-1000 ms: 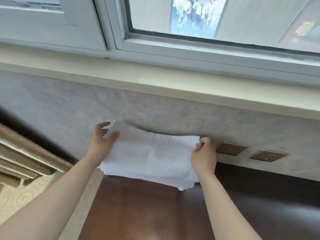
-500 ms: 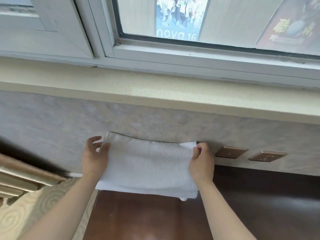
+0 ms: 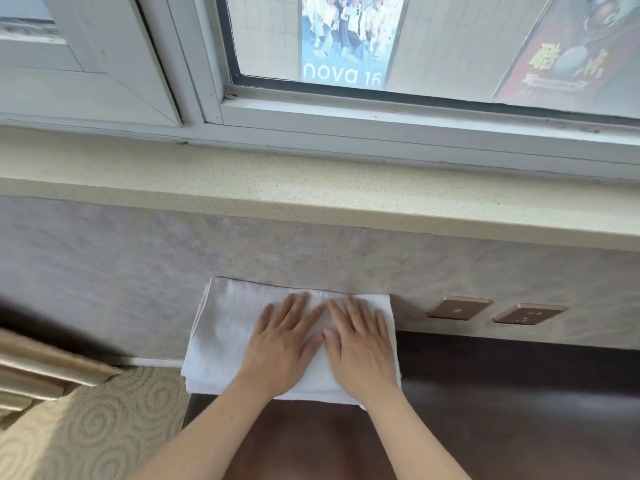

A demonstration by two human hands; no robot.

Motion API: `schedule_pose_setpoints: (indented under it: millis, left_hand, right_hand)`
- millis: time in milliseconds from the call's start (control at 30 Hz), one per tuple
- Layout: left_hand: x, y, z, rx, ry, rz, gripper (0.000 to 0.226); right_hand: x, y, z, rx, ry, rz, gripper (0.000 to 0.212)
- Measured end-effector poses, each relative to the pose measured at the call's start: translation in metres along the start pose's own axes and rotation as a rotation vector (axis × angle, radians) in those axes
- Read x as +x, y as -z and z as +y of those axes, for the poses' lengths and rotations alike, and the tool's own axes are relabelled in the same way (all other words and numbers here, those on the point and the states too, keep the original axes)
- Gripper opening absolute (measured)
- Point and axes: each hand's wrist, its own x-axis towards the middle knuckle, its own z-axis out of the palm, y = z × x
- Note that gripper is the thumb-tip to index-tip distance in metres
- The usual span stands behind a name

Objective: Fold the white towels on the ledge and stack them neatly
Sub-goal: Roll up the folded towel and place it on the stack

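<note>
Under flat hands [image 3: 287, 344] [image 3: 360, 344], towel [image 3: 225, 327] layers uncountable.

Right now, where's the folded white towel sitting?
In the head view the folded white towel lies at the left end of the dark wooden surface, against the wall, left of two bronze wall plates, under both flat hands.

White towel [image 3: 225, 334], dark brown ledge [image 3: 502, 410], beige swirl-patterned carpet [image 3: 104, 427], speckled cream sill [image 3: 311, 188]

Dark brown wooden surface [image 3: 485, 410] against the wall, stack of folded white towels [image 3: 228, 327] at its back left corner, overhanging the left edge.
</note>
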Motion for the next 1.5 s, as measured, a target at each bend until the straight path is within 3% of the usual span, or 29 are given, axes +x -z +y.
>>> schedule_pose_setpoints:
  millis: [167, 233, 300, 400, 533, 633, 767, 833, 900, 967, 1200, 1500]
  left_hand:
    - [0.002, 0.003, -0.011, 0.097, 0.043, -0.062, 0.067]
    - [0.001, 0.003, -0.009, 0.127, 0.049, -0.082, 0.070]
    - [0.003, -0.002, -0.009, 0.151, 0.043, -0.100, 0.073]
    - [0.005, 0.001, -0.010, 0.178, 0.032, -0.124, 0.069]
    - [0.003, -0.003, -0.010, 0.120, 0.046, -0.088, 0.066]
    - [0.001, -0.006, -0.009, 0.109, 0.037, -0.056, 0.067]
    - [-0.002, -0.010, -0.008, 0.127, 0.040, -0.017, 0.066]
    - [-0.001, -0.012, -0.010, 0.137, 0.049, -0.037, 0.065]
    - [0.001, -0.014, -0.011, 0.153, 0.044, -0.068, 0.061]
    - [0.001, -0.013, -0.011, 0.154, 0.031, -0.093, 0.060]
    - [0.002, -0.008, -0.014, 0.091, 0.023, -0.056, 0.075]
    - [-0.018, 0.009, -0.058, 0.119, 0.270, -0.007, 0.084]
  right_hand:
    - [-0.008, -0.003, 0.018, -0.073, -0.198, -0.021, 0.075]
    - [-0.008, -0.001, 0.005, -0.096, -0.265, 0.064, 0.073]
    - [-0.005, -0.002, -0.008, -0.031, -0.149, 0.101, 0.068]
    - [-0.004, -0.009, -0.013, 0.018, 0.043, -0.017, 0.065]
    - [-0.008, -0.013, 0.007, -0.030, -0.073, 0.033, 0.069]
    - [-0.012, -0.009, 0.016, -0.013, -0.151, -0.038, 0.069]
    - [-0.009, -0.007, 0.003, -0.041, -0.277, 0.033, 0.075]
    - [-0.006, -0.009, -0.010, -0.013, -0.207, 0.082, 0.068]
    - [-0.005, -0.013, -0.014, -0.037, -0.040, 0.054, 0.060]
    - [-0.006, -0.017, -0.008, -0.014, 0.005, 0.009, 0.061]
    - [-0.006, -0.018, 0.001, 0.045, -0.075, 0.013, 0.073]
    - [-0.006, -0.028, 0.000, -0.039, -0.103, 0.059, 0.071]
